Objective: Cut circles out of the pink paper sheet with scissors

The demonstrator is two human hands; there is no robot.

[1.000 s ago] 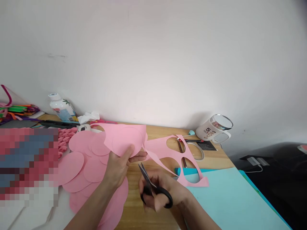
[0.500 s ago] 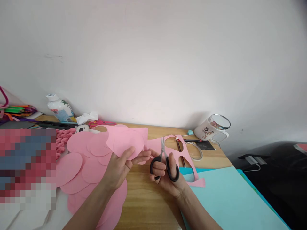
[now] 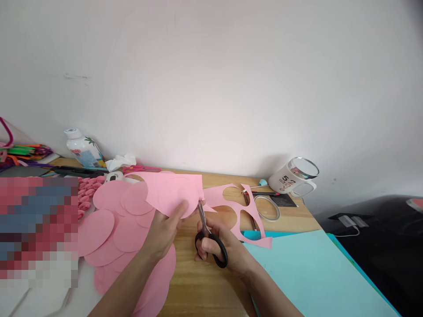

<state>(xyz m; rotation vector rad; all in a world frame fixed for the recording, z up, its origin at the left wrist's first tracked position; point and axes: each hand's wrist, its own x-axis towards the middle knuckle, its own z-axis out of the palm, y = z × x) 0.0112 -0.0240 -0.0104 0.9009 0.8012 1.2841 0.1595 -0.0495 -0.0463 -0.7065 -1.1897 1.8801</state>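
Note:
In my left hand (image 3: 168,226) is a sheet of pink paper (image 3: 175,187), pinched between thumb and fingers, with faint round outlines on it. My right hand (image 3: 218,240) grips black-handled scissors (image 3: 204,224), thumb and fingers through the loops. The blades point up and meet the right edge of the sheet, so their tips are partly hidden. Beyond the scissors stretches a pink offcut (image 3: 236,211) full of rounded holes. Under and left of my left forearm lies a pile of pink paper circles (image 3: 128,233).
Light blue sheets (image 3: 317,264) cover the desk's right front. Behind them stand a white mug (image 3: 291,178) and a tape roll (image 3: 269,209). A white bottle (image 3: 84,147), crumpled tissue (image 3: 120,162) and pink scissors (image 3: 142,169) line the wall side. The desk's right edge drops off.
My right hand has moved left and turned, bringing the scissors from beside the sheet onto its right edge. The offcut has shifted slightly left. My left hand keeps its hold.

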